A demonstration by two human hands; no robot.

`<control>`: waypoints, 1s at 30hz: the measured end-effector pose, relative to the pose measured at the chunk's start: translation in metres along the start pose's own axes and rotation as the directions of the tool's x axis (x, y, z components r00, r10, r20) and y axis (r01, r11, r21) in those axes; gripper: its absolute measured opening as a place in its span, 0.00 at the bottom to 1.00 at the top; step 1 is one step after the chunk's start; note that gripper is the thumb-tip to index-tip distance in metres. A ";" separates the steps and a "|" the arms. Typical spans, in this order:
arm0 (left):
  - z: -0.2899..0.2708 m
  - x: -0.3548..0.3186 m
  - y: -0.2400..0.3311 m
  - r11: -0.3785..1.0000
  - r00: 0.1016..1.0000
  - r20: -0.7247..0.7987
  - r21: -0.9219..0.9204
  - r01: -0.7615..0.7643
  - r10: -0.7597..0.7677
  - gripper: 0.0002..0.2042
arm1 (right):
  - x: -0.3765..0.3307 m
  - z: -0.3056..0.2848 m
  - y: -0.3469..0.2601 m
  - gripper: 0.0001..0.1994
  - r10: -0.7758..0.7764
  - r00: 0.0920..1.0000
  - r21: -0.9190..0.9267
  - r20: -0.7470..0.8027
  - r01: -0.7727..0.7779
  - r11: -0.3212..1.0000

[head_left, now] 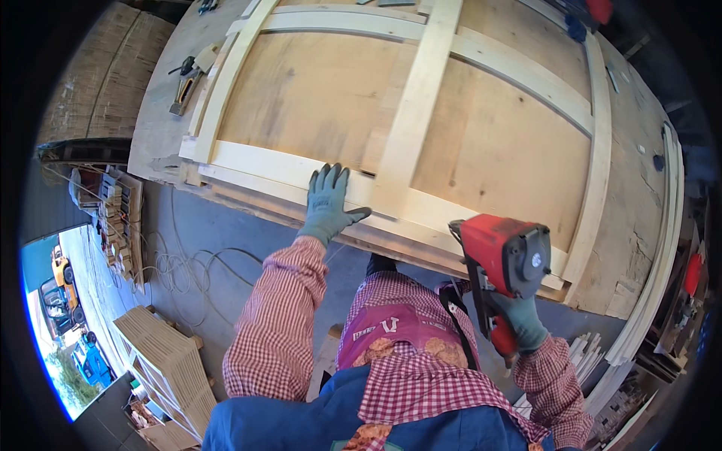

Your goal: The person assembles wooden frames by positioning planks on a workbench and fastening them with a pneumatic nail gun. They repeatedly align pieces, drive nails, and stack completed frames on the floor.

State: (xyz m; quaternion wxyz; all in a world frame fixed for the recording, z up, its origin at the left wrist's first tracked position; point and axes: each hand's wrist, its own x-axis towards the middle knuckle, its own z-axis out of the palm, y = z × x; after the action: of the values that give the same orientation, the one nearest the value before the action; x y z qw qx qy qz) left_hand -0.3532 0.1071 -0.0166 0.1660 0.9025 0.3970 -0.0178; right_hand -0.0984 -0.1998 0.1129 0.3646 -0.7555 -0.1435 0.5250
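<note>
Pressing flat on the frame [421, 105], the left hand [329, 204] lies open, fingers spread and palm down, on the near rail beside the foot of the centre slat. This hand wears a grey-green glove, with a red-and-white checked sleeve behind it. The right hand [520, 319], gloved alike, is closed around the handle of the nailer [502, 259], which it holds upright just off the near edge of the frame, to the right of the left hand and apart from it. The nailer has a red body with a round dark cap on top and a dark strip running down toward the hand; its nose is hidden. The frame is made of pale, fresh-cut slats laid as a rectangle with one long centre slat and a cross slat, lying on a darker plywood panel [316, 98]. Both rest on a worn workbench [162, 113] that spreads beyond them on every side. At the far left of the bench lies a second tool [186, 81], well away from both hands. Pale strips [654, 263] are stacked along the right side of the bench, and coiled cable [188, 267] lies on the grey floor below left.
</note>
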 end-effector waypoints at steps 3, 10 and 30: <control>0.000 0.020 -0.035 0.999 0.992 0.122 0.030 -0.042 0.038 0.48 | 0.020 0.058 -0.028 0.14 0.022 1.000 0.151 0.016 -0.024 0.988; 0.022 0.036 -0.039 0.988 1.000 -0.024 -0.155 0.004 -0.008 0.35 | 0.043 0.127 -0.029 0.16 0.017 0.995 -0.001 -0.097 -0.017 1.000; 0.001 0.036 -0.018 0.994 0.980 0.169 0.001 0.108 -0.107 0.47 | 0.048 0.105 -0.060 0.08 0.152 0.974 -0.012 0.170 -0.152 0.988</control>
State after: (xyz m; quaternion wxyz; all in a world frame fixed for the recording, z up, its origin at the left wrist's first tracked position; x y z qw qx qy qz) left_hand -0.3411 0.1438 -0.0291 0.2013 0.8743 0.4299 -0.1015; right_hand -0.1626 -0.0871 0.1031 0.3102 -0.7164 -0.1155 0.6142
